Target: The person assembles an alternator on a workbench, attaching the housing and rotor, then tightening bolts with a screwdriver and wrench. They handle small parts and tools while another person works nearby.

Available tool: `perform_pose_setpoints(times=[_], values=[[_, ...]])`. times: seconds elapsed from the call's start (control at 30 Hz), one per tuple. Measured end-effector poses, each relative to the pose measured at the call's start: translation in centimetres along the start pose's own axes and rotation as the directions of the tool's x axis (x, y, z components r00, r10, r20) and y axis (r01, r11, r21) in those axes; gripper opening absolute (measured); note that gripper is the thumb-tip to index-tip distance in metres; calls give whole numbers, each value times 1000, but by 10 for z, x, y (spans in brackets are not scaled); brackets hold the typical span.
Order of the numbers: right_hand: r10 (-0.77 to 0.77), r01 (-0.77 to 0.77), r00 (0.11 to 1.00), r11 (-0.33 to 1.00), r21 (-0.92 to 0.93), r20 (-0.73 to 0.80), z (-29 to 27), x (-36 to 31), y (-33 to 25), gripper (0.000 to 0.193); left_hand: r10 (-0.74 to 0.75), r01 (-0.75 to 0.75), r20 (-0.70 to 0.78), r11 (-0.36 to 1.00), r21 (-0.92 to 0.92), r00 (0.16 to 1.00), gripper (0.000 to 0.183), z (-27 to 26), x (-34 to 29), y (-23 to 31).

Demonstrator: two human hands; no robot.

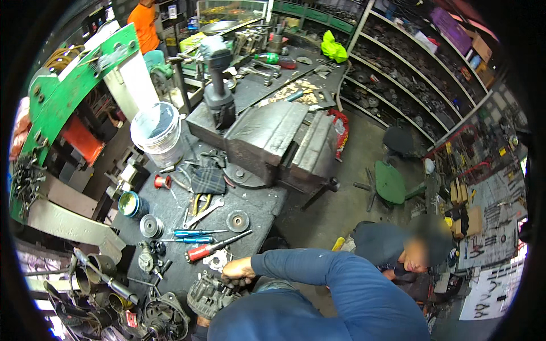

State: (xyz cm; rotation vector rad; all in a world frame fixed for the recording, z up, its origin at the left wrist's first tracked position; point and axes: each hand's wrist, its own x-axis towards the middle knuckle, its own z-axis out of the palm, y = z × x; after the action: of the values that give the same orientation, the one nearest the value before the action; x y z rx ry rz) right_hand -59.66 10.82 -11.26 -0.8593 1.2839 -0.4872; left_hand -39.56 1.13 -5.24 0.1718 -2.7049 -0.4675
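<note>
My right hand [239, 270] reaches in from the right in a dark blue sleeve. Its fingers, darkened at the tips, curl down at the side of a grey metal alternator [207, 295]; what they grip is hidden. Only a sliver of my left hand [202, 322] shows below the alternator, its fingers out of sight. Just beyond the alternator lies a light metal plate with holes [217, 261]. A red-handled tool [202, 253] rests beside it, with blue-handled screwdrivers [190, 239] farther away. A round pulley [238, 220] and an open-ended wrench [206, 212] lie on the dark bench.
A large vise [267, 133] stands at the bench's far edge, a white bucket [156, 133] to its left. Metal parts [165, 318] crowd the near left. A person in dark clothing [381, 244] is low at the right; another in orange [144, 28] stands behind. A green chair [389, 182] is beyond.
</note>
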Motion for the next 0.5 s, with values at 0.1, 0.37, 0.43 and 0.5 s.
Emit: perform_pose_setpoints(times=[0.1, 0.37, 0.43, 0.5], values=[[-691, 454, 722, 436, -777, 34, 12, -4, -1, 37, 16, -16, -5, 999, 31, 1000, 45, 0, 2, 1], [-195, 194, 901, 980, -43, -387, 17, -44, -13, 45, 60, -52, -54, 989, 136, 997, 44, -4, -5, 7], [-302, 272, 866, 953, -132, -397, 17, -52, -10, 45, 86, -71, -85, 984, 165, 993, 44, -5, -6, 11], [-310, 240, 806, 950, -201, -503, 25, -59, -4, 38, 108, -82, -127, 977, 198, 986, 44, -7, -6, 15]])
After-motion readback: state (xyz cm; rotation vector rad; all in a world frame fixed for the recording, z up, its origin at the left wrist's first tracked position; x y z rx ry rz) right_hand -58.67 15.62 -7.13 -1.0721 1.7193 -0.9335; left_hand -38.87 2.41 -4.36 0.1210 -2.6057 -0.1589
